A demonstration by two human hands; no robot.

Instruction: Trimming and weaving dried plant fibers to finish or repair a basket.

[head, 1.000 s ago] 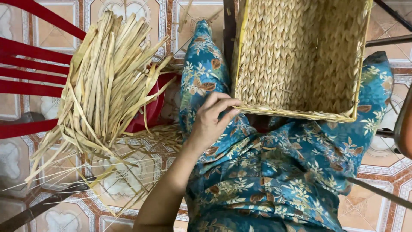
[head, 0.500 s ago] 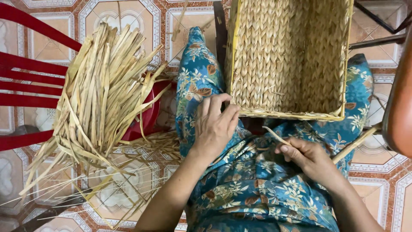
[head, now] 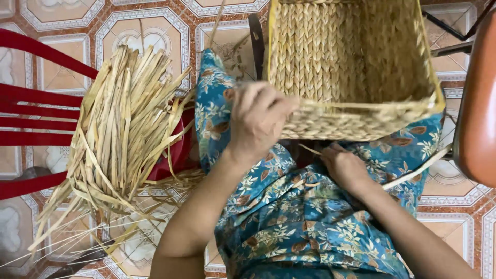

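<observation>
Head view looks straight down on a seated person's lap, covered by blue floral-print fabric [head: 289,222]. A rectangular woven straw basket [head: 351,62] rests on the lap, its open mouth toward the camera, its near rim over the knees. The left hand [head: 258,121] grips the near rim of the basket at its left corner, fingers curled over the plaited edge. The right hand [head: 343,165] sits just below the basket's near rim, closed around a thin pale straw strand [head: 418,170] that runs out to the right across the fabric; the fingertips are partly hidden, so the exact pinch cannot be told.

Left of the lap, a large bundle of dry flat straw strips [head: 119,134] lies fanned across a red plastic chair [head: 36,119], with loose ends trailing onto the floor. The floor [head: 139,31] is tiled in beige with brown and white ornamental borders. A brown rounded seat edge [head: 478,103] stands at the right margin, just beside the basket.
</observation>
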